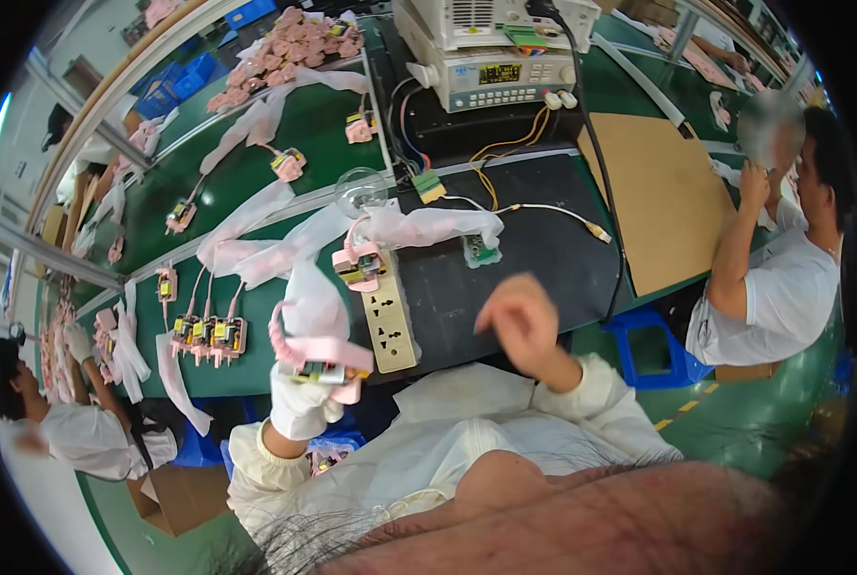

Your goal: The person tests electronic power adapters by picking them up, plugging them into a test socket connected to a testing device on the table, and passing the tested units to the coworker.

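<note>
blue plastic bins stand at about eleven o'clock on the far side of the green bench; what lies in them cannot be told. just beside them, toward twelve o'clock, a heap of pink adapters lies loose on the bench. the left hand, in a white glove at seven o'clock from centre, is closed around a pink adapter with a coiled pink cord, held just beside the beige power strip. the right hand, bare and blurred, hovers over the black mat at about four o'clock, fingers loosely curled, holding nothing.
</note>
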The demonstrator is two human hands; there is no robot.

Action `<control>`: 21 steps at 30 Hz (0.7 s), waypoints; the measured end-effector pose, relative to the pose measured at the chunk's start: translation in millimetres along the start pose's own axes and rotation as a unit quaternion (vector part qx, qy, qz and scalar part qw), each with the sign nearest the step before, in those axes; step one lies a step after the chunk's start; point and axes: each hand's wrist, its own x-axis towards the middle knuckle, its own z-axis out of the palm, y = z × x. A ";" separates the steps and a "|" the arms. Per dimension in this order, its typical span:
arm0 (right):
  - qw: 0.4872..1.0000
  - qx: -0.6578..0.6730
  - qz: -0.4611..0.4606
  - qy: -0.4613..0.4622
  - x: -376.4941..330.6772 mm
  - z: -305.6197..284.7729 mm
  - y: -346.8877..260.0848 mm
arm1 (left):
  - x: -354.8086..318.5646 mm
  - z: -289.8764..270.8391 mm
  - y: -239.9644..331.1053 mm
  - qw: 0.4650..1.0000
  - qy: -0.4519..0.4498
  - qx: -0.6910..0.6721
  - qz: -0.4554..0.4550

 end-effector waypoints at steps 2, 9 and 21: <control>0.946 0.252 0.140 -0.148 -11.5 16.6 -27.2 | 7.4 21.5 1.0 1.000 -0.020 -0.001 -0.014; 0.964 0.256 0.055 -0.043 -7.1 69.4 -47.0 | 22.0 80.0 -21.0 0.997 -0.047 0.014 -0.051; 0.860 0.460 0.095 0.198 -24.4 -19.1 -32.3 | 93.7 97.8 46.4 0.938 -0.204 0.265 0.088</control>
